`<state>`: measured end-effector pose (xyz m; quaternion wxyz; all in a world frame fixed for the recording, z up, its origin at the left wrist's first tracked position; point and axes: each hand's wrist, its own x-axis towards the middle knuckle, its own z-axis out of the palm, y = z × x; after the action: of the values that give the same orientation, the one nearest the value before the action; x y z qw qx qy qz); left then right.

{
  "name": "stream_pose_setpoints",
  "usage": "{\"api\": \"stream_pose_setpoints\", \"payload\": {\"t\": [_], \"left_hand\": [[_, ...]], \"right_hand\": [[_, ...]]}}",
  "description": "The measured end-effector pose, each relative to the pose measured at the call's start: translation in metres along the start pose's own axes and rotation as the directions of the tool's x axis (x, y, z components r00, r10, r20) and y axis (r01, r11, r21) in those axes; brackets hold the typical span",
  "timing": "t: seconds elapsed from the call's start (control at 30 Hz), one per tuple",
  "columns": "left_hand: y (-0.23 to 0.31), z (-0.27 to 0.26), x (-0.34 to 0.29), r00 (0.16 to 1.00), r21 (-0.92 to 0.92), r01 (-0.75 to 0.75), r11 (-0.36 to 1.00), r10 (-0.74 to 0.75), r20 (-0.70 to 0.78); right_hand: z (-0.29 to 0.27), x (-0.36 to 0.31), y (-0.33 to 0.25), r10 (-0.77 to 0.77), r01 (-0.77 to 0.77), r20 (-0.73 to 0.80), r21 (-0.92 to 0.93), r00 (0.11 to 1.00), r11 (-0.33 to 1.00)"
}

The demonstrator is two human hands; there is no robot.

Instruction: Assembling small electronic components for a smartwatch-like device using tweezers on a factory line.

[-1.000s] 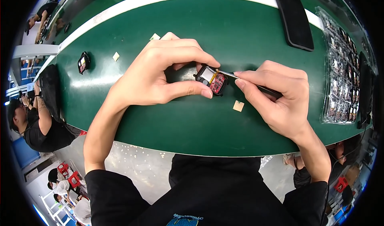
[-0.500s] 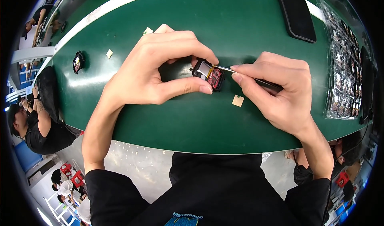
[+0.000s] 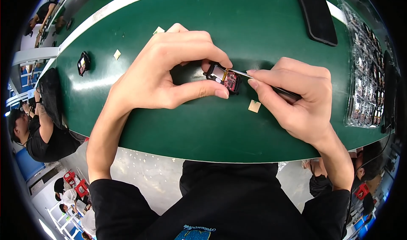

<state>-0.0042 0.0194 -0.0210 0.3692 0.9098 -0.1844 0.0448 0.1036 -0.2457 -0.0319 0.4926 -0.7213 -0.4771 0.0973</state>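
Note:
Between the thumb and fingers of my left hand (image 3: pixel 165 66) is a small black device casing (image 3: pixel 232 82), its inside facing up. A silver cell, a strip of yellow tape and a red circuit board show within it. My right hand (image 3: pixel 299 95) pinches a pair of thin metal tweezers (image 3: pixel 277 88), whose tip reaches the casing's upper edge by the yellow tape, close to my left index fingertip. Whether the tip grips anything is too small to tell. Just below the tweezers, a small cream square pad (image 3: pixel 254 106) lies on the green table (image 3: pixel 190 134).
At the far left lies a second black casing (image 3: pixel 83 64). Two more cream pieces, one a small pad (image 3: pixel 117 54) and one a square (image 3: pixel 158 30), rest beyond my left hand. A long black object (image 3: pixel 318 19) and a clear plastic tray (image 3: pixel 364 70) of parts occupy the right side.
Hands, casing and tweezers stay almost as they were, shifted very slightly right in the picture along with the table items. The tweezer tip remains at the casing's upper edge.

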Motion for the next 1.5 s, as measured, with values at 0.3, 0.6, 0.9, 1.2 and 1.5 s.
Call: {"api": "stream_pose_setpoints", "payload": {"t": [0.3,0.6,0.9,1.2,1.5], "left_hand": [[0.003,0.007,-0.001,0.998,-0.022,0.044,0.999,-0.045,-0.040],[0.003,0.003,-0.003,0.998,0.012,0.002,1.000,-0.001,-0.058],[0.007,-0.004,-0.010,0.994,-0.139,0.104,0.985,-0.098,0.050],[0.019,-0.038,-0.046,0.954,0.331,0.210,0.920,-0.118,-0.275],[-0.032,-0.081,-0.168,0.525,0.435,0.850,0.296,-0.416,-0.742]], "right_hand": [[-0.006,0.000,-0.003,-0.027,0.026,-0.024,-0.047,0.999,0.999],[0.002,0.005,-0.004,0.127,-0.119,-0.046,0.145,0.991,0.982],[0.016,0.011,-0.018,-0.058,0.075,0.092,-0.192,0.994,0.979],[-0.041,-0.002,-0.022,-0.048,0.051,0.017,-0.261,0.999,0.964],[-0.209,-0.016,0.027,0.171,-0.417,-0.513,-0.415,0.841,0.809]]}}
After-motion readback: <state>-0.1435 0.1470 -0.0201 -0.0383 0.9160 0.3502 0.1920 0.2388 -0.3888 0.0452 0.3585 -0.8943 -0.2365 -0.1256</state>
